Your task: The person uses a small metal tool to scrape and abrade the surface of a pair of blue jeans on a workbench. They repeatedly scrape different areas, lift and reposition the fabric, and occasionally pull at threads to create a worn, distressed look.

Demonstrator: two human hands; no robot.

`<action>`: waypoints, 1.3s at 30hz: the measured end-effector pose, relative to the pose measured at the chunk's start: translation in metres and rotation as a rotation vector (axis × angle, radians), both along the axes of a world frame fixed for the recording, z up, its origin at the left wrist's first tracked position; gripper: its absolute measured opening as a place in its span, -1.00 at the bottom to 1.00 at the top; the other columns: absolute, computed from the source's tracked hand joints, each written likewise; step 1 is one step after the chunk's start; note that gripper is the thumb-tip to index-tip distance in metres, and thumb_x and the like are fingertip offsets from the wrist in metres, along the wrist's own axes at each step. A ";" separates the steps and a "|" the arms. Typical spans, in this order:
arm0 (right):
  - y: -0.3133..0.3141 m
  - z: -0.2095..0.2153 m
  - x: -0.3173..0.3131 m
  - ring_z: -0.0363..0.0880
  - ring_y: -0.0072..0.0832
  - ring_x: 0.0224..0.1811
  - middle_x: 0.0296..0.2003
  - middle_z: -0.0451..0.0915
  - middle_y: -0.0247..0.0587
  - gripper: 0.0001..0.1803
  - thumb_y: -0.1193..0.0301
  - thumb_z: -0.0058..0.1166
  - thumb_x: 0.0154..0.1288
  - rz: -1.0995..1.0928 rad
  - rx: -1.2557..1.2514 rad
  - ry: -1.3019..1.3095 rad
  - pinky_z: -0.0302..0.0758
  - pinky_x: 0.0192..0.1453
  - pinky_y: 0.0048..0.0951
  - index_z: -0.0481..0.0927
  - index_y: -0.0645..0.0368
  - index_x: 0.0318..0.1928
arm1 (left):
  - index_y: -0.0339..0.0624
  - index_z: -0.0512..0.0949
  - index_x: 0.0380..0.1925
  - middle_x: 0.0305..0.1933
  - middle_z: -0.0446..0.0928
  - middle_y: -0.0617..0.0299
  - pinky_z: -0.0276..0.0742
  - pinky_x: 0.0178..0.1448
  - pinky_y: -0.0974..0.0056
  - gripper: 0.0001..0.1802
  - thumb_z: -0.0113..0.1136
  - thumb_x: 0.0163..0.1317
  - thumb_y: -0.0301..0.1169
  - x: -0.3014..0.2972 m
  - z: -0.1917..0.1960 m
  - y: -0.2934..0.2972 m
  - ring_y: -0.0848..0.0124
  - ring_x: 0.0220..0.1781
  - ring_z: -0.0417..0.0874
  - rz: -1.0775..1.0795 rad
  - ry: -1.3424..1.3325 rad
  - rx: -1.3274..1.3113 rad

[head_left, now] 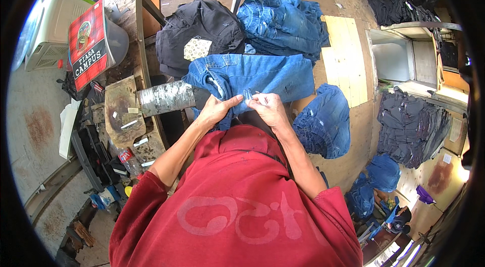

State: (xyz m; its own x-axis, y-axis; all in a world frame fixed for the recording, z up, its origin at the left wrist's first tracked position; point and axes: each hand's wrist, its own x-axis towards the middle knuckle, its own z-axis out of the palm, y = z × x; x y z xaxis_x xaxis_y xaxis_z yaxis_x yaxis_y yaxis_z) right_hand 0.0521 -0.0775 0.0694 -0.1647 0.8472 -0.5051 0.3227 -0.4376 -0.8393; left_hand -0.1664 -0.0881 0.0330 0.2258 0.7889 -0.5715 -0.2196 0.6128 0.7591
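Observation:
A pair of blue jeans [273,77] lies across in front of me, one end reaching over a silver, foil-like wrapped cylinder [166,98] on the left. My left hand [216,109] is closed on the cloth at the near edge, its thumb pointing right. Beside it, my right hand [269,107] pinches the same edge between thumb and fingertips. A small bit of lighter blue cloth [247,95] stands up between the two hands. Whether it belongs to the jeans I cannot tell. Fingers under the cloth are hidden.
Piles of black garments [202,27] and blue denim [283,19] lie beyond the jeans. More denim [323,123] is bundled at the right. Left stands a worn wooden bench [126,130] with a red-covered bin [91,39] and a plastic bottle [129,158]. Dark garments [409,128] are stacked far right.

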 end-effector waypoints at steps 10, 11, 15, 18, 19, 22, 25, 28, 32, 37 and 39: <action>0.009 0.013 0.008 0.40 -0.75 -0.40 -0.40 0.59 -0.57 -0.78 0.34 0.31 0.48 -0.095 0.070 -0.035 0.46 -0.16 -0.56 0.85 0.26 -0.14 | -0.38 0.61 0.27 0.16 0.75 0.10 0.70 0.25 0.19 -0.45 0.56 0.38 -0.35 -0.002 -0.006 -0.001 0.33 0.14 0.76 0.001 -0.072 -0.119; 0.014 0.013 0.009 0.41 -0.74 -0.41 -0.40 0.59 -0.57 -0.77 0.32 0.31 0.49 -0.107 0.105 -0.021 0.48 -0.16 -0.55 0.85 0.25 -0.13 | -0.37 0.61 0.26 0.17 0.75 0.10 0.69 0.27 0.19 -0.44 0.57 0.36 -0.37 -0.003 -0.005 0.000 0.32 0.15 0.76 -0.030 -0.096 -0.124; 0.030 0.014 0.012 0.55 -0.70 -0.37 -0.38 0.68 -0.47 -0.77 0.30 0.38 0.47 -0.036 0.101 -0.098 0.48 -0.25 -0.55 0.83 0.24 -0.12 | -0.37 0.60 0.30 0.20 0.74 0.10 0.65 0.35 0.15 -0.35 0.63 0.27 -0.38 -0.012 0.006 0.004 0.29 0.18 0.75 -0.147 -0.036 -0.023; 0.039 0.014 0.011 0.77 -0.51 -0.24 -0.33 0.79 -0.23 -0.76 0.31 0.42 0.41 0.061 0.001 0.011 0.62 -0.15 -0.41 0.81 0.28 -0.18 | -0.38 0.58 0.35 0.24 0.72 0.09 0.61 0.42 0.13 -0.27 0.66 0.23 -0.38 -0.019 0.013 0.007 0.27 0.23 0.73 -0.170 -0.032 0.005; 0.042 0.013 0.010 0.79 -0.50 -0.27 -0.34 0.80 -0.24 -0.73 0.27 0.42 0.42 0.135 0.034 -0.030 0.65 -0.17 -0.39 0.80 0.26 -0.20 | -0.38 0.56 0.37 0.25 0.71 0.08 0.60 0.43 0.13 -0.25 0.67 0.22 -0.38 -0.020 0.014 0.007 0.27 0.25 0.72 -0.181 -0.041 -0.004; 0.055 0.010 0.013 0.78 -0.52 -0.27 -0.32 0.82 -0.23 -0.67 0.19 0.45 0.43 0.249 0.084 -0.121 0.65 -0.15 -0.43 0.81 0.25 -0.20 | -0.39 0.54 0.40 0.29 0.70 0.07 0.58 0.46 0.14 -0.22 0.66 0.23 -0.39 -0.023 0.015 0.003 0.26 0.28 0.70 -0.172 -0.065 -0.024; 0.062 0.014 0.018 0.77 -0.57 -0.27 -0.31 0.83 -0.20 -0.62 0.12 0.42 0.47 0.233 0.124 -0.121 0.64 -0.15 -0.44 0.83 0.26 -0.15 | -0.39 0.53 0.41 0.30 0.69 0.08 0.57 0.47 0.14 -0.24 0.65 0.25 -0.39 -0.024 0.011 0.001 0.28 0.29 0.70 -0.160 -0.121 -0.028; 0.054 0.034 0.012 0.73 -0.61 -0.33 -0.39 0.81 -0.20 -0.59 0.11 0.31 0.56 0.167 0.160 -0.109 0.63 -0.17 -0.42 0.81 0.25 0.02 | -0.37 0.55 0.38 0.29 0.70 0.13 0.60 0.42 0.16 -0.28 0.63 0.27 -0.39 -0.022 0.002 0.002 0.32 0.25 0.71 -0.225 -0.199 -0.075; 0.058 0.065 -0.051 0.72 -0.57 -0.43 -0.51 0.76 -0.24 -0.59 0.16 0.15 0.69 0.184 0.326 -0.184 0.64 -0.18 -0.36 0.74 0.20 0.24 | -0.28 0.63 0.31 0.23 0.72 0.15 0.53 0.47 0.14 -0.36 0.63 0.23 -0.43 -0.014 -0.014 0.000 0.34 0.31 0.64 -0.227 -0.136 -0.158; 0.045 0.039 -0.199 0.82 -0.08 -0.09 -0.05 0.80 -0.06 -0.70 0.31 0.22 0.56 0.645 0.755 -0.049 0.71 0.00 -0.12 0.77 0.07 0.18 | -0.25 0.63 0.30 0.29 0.68 0.15 0.54 0.43 0.16 -0.40 0.59 0.29 -0.35 -0.008 -0.057 -0.014 0.34 0.31 0.63 0.017 -0.442 0.051; 0.032 0.018 -0.258 0.79 0.04 -0.07 -0.06 0.77 -0.03 -0.74 0.32 0.27 0.49 0.834 0.795 -0.059 0.71 0.02 -0.04 0.78 0.08 0.11 | -0.27 0.64 0.28 0.26 0.69 0.14 0.55 0.41 0.17 -0.40 0.60 0.27 -0.33 -0.005 -0.074 -0.025 0.34 0.28 0.64 0.176 -0.484 0.009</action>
